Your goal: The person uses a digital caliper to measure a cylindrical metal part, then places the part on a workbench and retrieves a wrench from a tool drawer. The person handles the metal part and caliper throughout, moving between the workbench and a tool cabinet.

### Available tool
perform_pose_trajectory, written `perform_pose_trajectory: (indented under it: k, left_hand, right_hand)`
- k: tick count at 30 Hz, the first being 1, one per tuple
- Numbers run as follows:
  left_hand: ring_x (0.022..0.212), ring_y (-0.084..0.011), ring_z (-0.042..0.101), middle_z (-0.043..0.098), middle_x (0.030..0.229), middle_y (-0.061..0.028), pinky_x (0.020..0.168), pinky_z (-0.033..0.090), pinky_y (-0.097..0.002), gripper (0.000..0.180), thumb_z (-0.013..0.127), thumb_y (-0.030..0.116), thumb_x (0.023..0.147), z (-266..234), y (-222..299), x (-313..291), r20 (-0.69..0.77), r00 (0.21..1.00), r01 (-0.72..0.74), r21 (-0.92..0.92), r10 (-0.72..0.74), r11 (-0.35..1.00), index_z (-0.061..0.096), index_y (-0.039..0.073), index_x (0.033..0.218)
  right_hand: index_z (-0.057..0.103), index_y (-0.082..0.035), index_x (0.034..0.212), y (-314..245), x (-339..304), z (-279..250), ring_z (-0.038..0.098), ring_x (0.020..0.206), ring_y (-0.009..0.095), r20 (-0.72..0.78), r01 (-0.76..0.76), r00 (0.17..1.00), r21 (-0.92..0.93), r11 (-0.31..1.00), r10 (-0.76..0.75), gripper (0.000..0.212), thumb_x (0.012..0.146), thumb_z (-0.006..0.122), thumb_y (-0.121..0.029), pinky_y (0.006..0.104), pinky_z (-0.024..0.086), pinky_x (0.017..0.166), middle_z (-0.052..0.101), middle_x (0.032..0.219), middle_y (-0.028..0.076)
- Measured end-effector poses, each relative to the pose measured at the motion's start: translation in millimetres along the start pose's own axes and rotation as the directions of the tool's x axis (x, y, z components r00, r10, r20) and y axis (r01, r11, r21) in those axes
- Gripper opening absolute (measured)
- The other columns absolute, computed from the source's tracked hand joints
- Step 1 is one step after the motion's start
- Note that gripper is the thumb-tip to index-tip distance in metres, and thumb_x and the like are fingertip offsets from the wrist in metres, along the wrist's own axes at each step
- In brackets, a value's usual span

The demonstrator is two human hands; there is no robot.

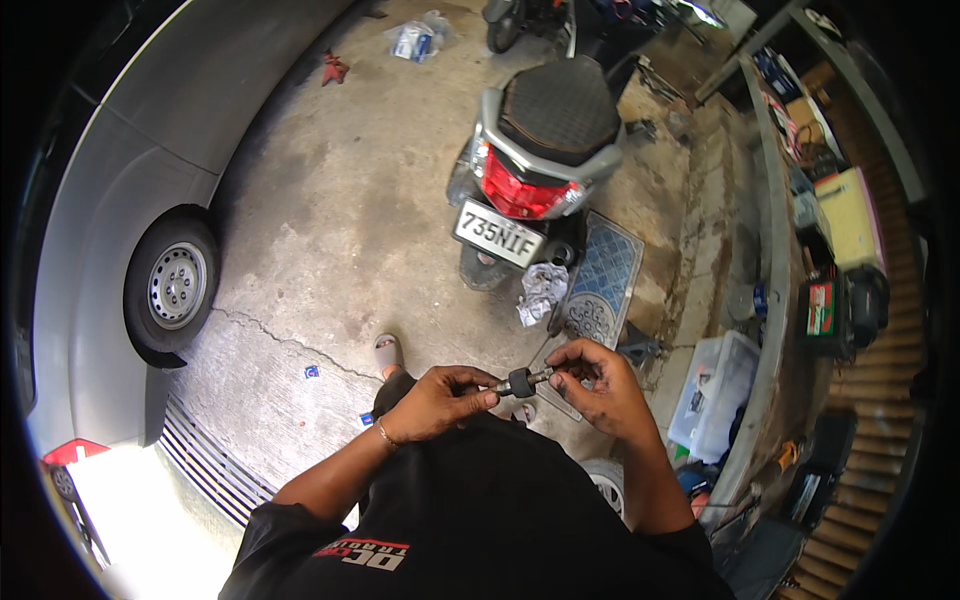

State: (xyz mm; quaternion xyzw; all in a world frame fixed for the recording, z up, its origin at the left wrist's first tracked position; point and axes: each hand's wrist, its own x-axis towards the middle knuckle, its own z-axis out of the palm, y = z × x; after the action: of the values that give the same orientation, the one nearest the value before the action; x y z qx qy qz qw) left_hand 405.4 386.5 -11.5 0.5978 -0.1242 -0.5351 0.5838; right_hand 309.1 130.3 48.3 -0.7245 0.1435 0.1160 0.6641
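A short metal rod with a black, rubber-looking collar around its middle is held level in front of my body. My left hand is closed, its thumb and fingers pinching the rod's left end. At the thinner right end, my right hand grips the tip between thumb and forefinger, the other fingers curled loosely. The collar sits exposed between the two hands. Dark smudges mark my fingers. What the rod belongs to cannot be made out.
A scooter stands ahead, with a crumpled rag and a blue patterned mat beside it. A silver vehicle's wheel is at left. To the right are a clear plastic bin, a dark battery and a cluttered workbench.
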Motion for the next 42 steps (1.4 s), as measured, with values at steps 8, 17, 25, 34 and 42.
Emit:
perform_pose_trajectory:
  k: [8, 17, 25, 34, 42]
  left_hand:
    - [0.083, -0.0078, 0.064, 0.07, 0.096, -0.0024, 0.076, 0.053, -0.0244, 0.031, 0.075, 0.022, 0.096, -219, 23, -77, -0.202, 0.967, -0.181, -0.109, 0.156, 0.978, 0.072, 0.0, 0.117]
    - [0.103, -0.0184, 0.066, 0.07, 0.111, -0.0101, 0.092, 0.053, -0.0325, 0.028, 0.079, 0.018, 0.091, -326, 68, -64, -0.112, 0.879, -0.473, -0.076, 0.464, 0.878, 0.073, 0.0, 0.112]
    - [0.096, -0.0126, 0.06, 0.065, 0.102, -0.0048, 0.089, 0.049, -0.0282, 0.038, 0.086, 0.02, 0.085, -344, 105, -16, -0.223, 0.889, -0.416, -0.033, 0.399, 0.909, 0.065, 0.003, 0.112]
    - [0.078, -0.0095, 0.05, 0.051, 0.101, -0.0031, 0.068, 0.042, -0.0233, 0.07, 0.086, 0.044, 0.075, -319, 163, 53, 0.038, 0.924, -0.375, -0.095, 0.38, 0.922, 0.045, 0.007, 0.119]
    - [0.09, -0.0146, 0.048, 0.049, 0.097, -0.0039, 0.082, 0.04, -0.0291, 0.063, 0.093, 0.038, 0.067, -275, 137, 84, 0.491, 0.728, -0.506, -0.087, 0.479, 0.858, 0.052, 0.008, 0.104]
  right_hand:
    - [0.065, -0.004, 0.12, -82, 192, 168, 0.057, 0.088, 0.009, 0.351, 0.203, 0.917, 0.002, 0.979, -0.19, 0.04, 0.085, 0.082, -0.012, 0.0245, 0.049, 0.078, 0.063, 0.107, 0.001]
    - [0.057, -0.001, 0.131, -124, 267, 215, 0.064, 0.097, 0.014, 0.487, -0.163, 0.87, 0.434, 0.886, -0.078, 0.047, 0.095, 0.074, -0.025, 0.0292, 0.053, 0.086, 0.064, 0.115, 0.007]
    - [0.051, -0.003, 0.136, -112, 330, 186, 0.067, 0.105, 0.019, 0.601, -0.33, 0.786, 0.605, 0.725, -0.144, 0.055, 0.095, 0.074, -0.031, 0.0317, 0.056, 0.088, 0.064, 0.118, 0.009]
    - [0.055, -0.007, 0.133, -98, 301, 175, 0.063, 0.106, 0.017, 0.324, -0.154, 0.927, 0.788, 0.596, -0.188, 0.043, 0.097, 0.072, -0.024, 0.0308, 0.052, 0.088, 0.065, 0.119, 0.007]
    - [0.051, -0.007, 0.131, -87, 202, 245, 0.058, 0.104, 0.011, -0.453, 0.241, 0.891, 0.535, 0.81, 0.034, 0.045, 0.093, 0.075, -0.013, 0.0283, 0.048, 0.093, 0.058, 0.115, 0.003]
